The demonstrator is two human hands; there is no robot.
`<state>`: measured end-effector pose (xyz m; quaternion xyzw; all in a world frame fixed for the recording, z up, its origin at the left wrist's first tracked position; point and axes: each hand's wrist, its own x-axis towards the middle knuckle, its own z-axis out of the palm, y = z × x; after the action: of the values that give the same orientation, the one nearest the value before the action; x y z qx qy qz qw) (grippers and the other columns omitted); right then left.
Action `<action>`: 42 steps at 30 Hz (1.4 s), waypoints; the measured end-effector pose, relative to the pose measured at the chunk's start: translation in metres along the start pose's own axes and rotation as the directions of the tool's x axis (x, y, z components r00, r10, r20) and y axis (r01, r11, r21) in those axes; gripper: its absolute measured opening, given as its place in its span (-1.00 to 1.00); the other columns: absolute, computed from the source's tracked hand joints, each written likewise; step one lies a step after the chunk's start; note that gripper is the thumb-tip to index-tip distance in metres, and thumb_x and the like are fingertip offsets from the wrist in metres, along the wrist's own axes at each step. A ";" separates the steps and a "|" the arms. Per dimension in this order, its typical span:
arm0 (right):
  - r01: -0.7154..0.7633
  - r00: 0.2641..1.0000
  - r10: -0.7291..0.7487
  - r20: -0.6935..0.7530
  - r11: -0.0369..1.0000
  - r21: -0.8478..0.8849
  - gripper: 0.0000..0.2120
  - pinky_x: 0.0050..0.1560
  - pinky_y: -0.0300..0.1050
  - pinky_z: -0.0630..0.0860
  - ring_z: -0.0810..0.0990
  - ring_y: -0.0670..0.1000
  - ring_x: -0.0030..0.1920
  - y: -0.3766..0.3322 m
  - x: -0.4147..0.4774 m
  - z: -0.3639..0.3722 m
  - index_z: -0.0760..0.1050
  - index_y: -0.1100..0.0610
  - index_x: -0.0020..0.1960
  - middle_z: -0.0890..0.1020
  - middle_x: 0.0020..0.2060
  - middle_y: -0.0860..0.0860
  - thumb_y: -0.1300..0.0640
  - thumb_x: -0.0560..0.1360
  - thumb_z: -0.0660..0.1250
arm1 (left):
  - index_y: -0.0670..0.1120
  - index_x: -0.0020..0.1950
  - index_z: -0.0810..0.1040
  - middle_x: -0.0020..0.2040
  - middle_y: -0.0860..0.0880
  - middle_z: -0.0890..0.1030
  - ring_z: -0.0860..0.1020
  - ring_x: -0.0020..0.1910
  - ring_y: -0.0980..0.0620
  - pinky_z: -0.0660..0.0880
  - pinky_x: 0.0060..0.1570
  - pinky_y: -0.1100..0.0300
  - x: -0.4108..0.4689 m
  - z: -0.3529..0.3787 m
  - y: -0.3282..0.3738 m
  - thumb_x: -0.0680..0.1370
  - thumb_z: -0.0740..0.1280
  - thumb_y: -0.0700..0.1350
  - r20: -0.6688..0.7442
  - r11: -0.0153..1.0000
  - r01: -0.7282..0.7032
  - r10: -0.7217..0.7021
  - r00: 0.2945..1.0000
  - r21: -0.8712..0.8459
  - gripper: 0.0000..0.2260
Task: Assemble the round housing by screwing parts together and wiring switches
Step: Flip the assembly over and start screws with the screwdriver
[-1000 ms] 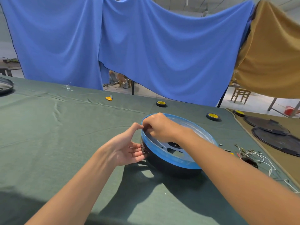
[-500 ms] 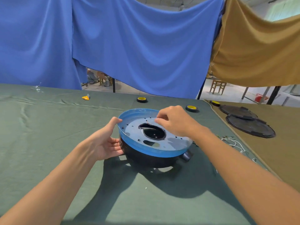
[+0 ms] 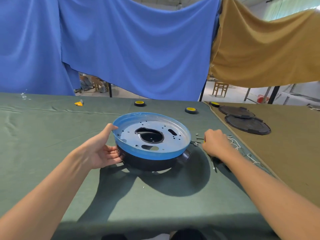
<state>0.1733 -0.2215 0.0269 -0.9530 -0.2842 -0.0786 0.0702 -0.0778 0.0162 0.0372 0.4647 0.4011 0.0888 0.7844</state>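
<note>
The round housing (image 3: 152, 153) stands mid-table: a black bowl-shaped base topped by a silver metal plate with a blue-filmed rim and a large centre hole. My left hand (image 3: 102, 149) grips its left side, thumb on the blue rim, fingers against the black wall. My right hand (image 3: 214, 142) is down on the cloth just right of the housing, fingers curled over small dark screws (image 3: 196, 142); what it holds, if anything, is hidden. White wires with switches (image 3: 235, 142) lie just beyond that hand. A thin metal tool (image 3: 213, 164) lies under my right wrist.
Green cloth covers the table (image 3: 52, 135); a brown-covered table (image 3: 285, 161) adjoins on the right with two black round covers (image 3: 247, 123). Yellow-centred tape rolls (image 3: 191, 110) sit behind the housing, and a yellow scrap (image 3: 78, 103) lies at the far left. Blue and brown cloths hang behind.
My right hand left the housing's plate and moved right, down to the screws on the cloth. My left hand kept hold of the housing's left side. The view has tilted and shifted.
</note>
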 end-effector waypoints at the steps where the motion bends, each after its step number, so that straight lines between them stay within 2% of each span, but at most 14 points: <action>1: -0.003 1.000 0.003 -0.012 1.000 -0.010 -0.94 -0.15 0.01 0.48 0.55 0.28 -0.01 -0.001 -0.001 0.000 0.46 0.21 -0.06 0.57 -0.03 0.24 0.23 0.49 0.27 | -0.32 0.10 0.50 -0.22 -0.18 0.61 0.63 -0.34 -0.11 0.65 -0.35 0.03 -0.001 0.000 0.000 0.37 0.44 0.12 0.001 1.000 -0.002 0.002 1.000 0.003 -0.45; 4: -0.006 1.000 0.006 -0.008 1.000 -0.028 -0.93 -0.19 -0.03 0.38 0.54 0.29 0.02 -0.005 -0.003 0.000 0.36 0.16 -0.12 0.55 -0.01 0.25 0.25 0.49 0.25 | -0.32 0.09 0.51 -0.23 -0.18 0.62 0.64 -0.37 -0.11 0.64 -0.36 0.03 -0.004 0.000 -0.003 0.38 0.45 0.12 0.002 1.000 0.002 -0.002 1.000 0.012 -0.45; 7: -0.009 1.000 0.009 -0.006 0.999 -0.035 -0.96 -0.18 -0.01 0.40 0.54 0.28 0.04 -0.010 -0.008 0.000 0.42 0.18 -0.05 0.55 0.02 0.24 0.24 0.50 0.26 | -0.32 0.07 0.51 -0.24 -0.18 0.63 0.64 -0.36 -0.11 0.65 -0.34 0.04 -0.006 0.001 -0.006 0.38 0.45 0.12 0.004 1.000 0.004 -0.004 1.000 0.013 -0.46; 12: 0.013 0.995 -0.004 -0.098 0.996 0.088 -0.78 -0.31 -0.04 0.34 0.45 0.22 -0.17 -0.030 -0.008 -0.020 0.30 0.13 -0.25 0.47 -0.20 0.13 0.13 0.50 0.29 | -0.29 0.06 0.53 -0.21 -0.16 0.64 0.65 -0.31 -0.10 0.66 -0.23 0.06 -0.007 -0.004 -0.008 0.35 0.43 0.15 0.006 0.995 0.041 -0.042 0.999 0.095 -0.46; 17: 0.136 0.949 -0.115 -0.292 0.989 0.051 -0.90 -0.26 -0.03 0.31 0.45 0.19 -0.17 -0.053 -0.010 -0.054 0.37 0.14 -0.16 0.46 -0.19 0.10 0.17 0.49 0.28 | -0.26 -0.12 0.52 -0.35 -0.14 0.59 0.62 -0.40 -0.08 0.59 -0.37 0.19 -0.012 -0.017 0.003 0.31 0.38 0.15 -0.065 0.968 0.078 -0.065 0.996 0.237 -0.54; 21: 0.157 0.917 -0.136 -0.375 0.987 0.026 -0.95 -0.26 -0.02 0.31 0.42 0.18 -0.19 -0.064 -0.008 -0.072 0.41 0.14 -0.02 0.45 -0.17 0.07 0.19 0.53 0.26 | -0.25 -0.15 0.50 -0.41 -0.12 0.56 0.59 -0.49 -0.07 0.56 -0.44 0.22 -0.011 -0.017 0.009 0.31 0.40 0.15 -0.086 0.966 0.089 -0.070 0.994 0.244 -0.55; 24: 0.119 0.967 -0.116 -0.229 0.993 0.000 -0.97 -0.35 -0.07 0.27 0.42 0.20 -0.19 -0.064 -0.003 -0.074 0.38 0.17 -0.08 0.43 -0.22 0.11 0.22 0.52 0.23 | -0.26 -0.09 0.49 -0.43 -0.11 0.52 0.54 -0.53 -0.05 0.55 -0.47 0.21 -0.005 -0.016 0.008 0.30 0.42 0.17 -0.114 0.976 0.086 -0.064 0.991 0.199 -0.50; 26: 0.127 0.986 -0.125 -0.115 0.992 0.013 -0.86 -0.43 -0.10 0.16 0.42 0.20 -0.22 -0.058 0.002 -0.071 0.31 0.20 -0.21 0.42 -0.27 0.15 0.26 0.51 0.21 | -0.26 -0.06 0.49 -0.41 -0.11 0.51 0.53 -0.50 -0.04 0.56 -0.45 0.21 -0.001 -0.016 0.006 0.29 0.44 0.18 -0.124 0.975 0.079 -0.054 0.991 0.206 -0.47; 29: 0.173 0.985 -0.169 -0.037 0.975 0.137 -0.76 -0.43 -0.10 0.09 0.34 0.10 -0.32 -0.054 0.006 -0.070 0.21 0.18 -0.32 0.34 -0.30 0.12 0.31 0.46 0.22 | -0.25 -0.05 0.50 -0.35 -0.10 0.51 0.52 -0.42 -0.03 0.56 -0.41 0.21 0.003 -0.017 0.005 0.26 0.46 0.18 -0.122 0.973 0.068 -0.041 0.992 0.219 -0.46; 33: 0.189 0.974 -0.219 0.062 0.930 0.315 -0.75 -0.39 -0.10 0.08 0.18 0.02 -0.37 -0.062 0.004 -0.056 0.17 0.13 -0.31 0.25 -0.33 0.03 0.25 0.45 0.21 | -0.26 -0.01 0.52 -0.33 -0.11 0.55 0.57 -0.37 -0.06 0.60 -0.33 0.14 0.004 -0.016 0.006 0.26 0.45 0.20 -0.140 0.970 0.067 -0.035 0.990 0.233 -0.42; 36: 0.087 0.983 -0.136 0.127 0.941 0.328 -0.78 -0.41 -0.11 0.20 0.30 0.03 -0.36 -0.062 0.003 -0.042 0.26 0.11 -0.25 0.36 -0.30 0.04 0.07 0.50 0.24 | -0.26 0.06 0.52 -0.22 -0.11 0.54 0.56 -0.25 -0.07 0.61 -0.28 0.11 0.003 -0.014 0.005 0.27 0.45 0.21 -0.141 0.975 0.069 -0.039 0.989 0.211 -0.38; 38: -0.015 0.969 -0.071 0.235 0.938 0.346 -0.77 -0.45 -0.17 0.28 0.38 0.03 -0.39 -0.059 0.000 -0.037 0.36 0.13 -0.14 0.51 -0.24 0.08 -0.02 0.51 0.27 | -0.27 0.05 0.51 -0.23 -0.11 0.55 0.57 -0.28 -0.07 0.62 -0.29 0.11 0.002 -0.012 0.005 0.28 0.45 0.21 -0.138 0.979 0.076 -0.050 0.989 0.188 -0.39; 40: -0.106 0.926 -0.081 0.369 0.881 0.460 -0.81 -0.51 -0.25 0.20 0.31 0.01 -0.47 -0.057 -0.001 -0.034 0.38 0.18 -0.13 0.56 -0.32 0.10 0.05 0.48 0.29 | -0.27 0.01 0.50 -0.34 -0.11 0.56 0.59 -0.42 -0.07 0.60 -0.41 0.11 -0.001 -0.007 0.004 0.31 0.45 0.19 -0.131 0.984 0.087 -0.067 0.989 0.157 -0.43; 42: -0.220 0.883 -0.105 0.458 0.769 0.600 -0.88 -0.53 -0.27 0.11 0.22 -0.02 -0.50 -0.054 0.000 -0.035 0.35 0.17 -0.16 0.44 -0.43 0.10 0.16 0.45 0.29 | -0.27 0.01 0.48 -0.38 -0.11 0.58 0.61 -0.48 -0.08 0.58 -0.50 0.09 -0.002 0.002 0.002 0.34 0.45 0.16 -0.105 0.990 0.102 -0.091 0.990 0.099 -0.47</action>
<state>0.1392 -0.1831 0.0655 -0.8708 -0.2717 0.2553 0.3204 -0.0774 0.0149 0.0405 0.4799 0.4661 0.0529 0.7414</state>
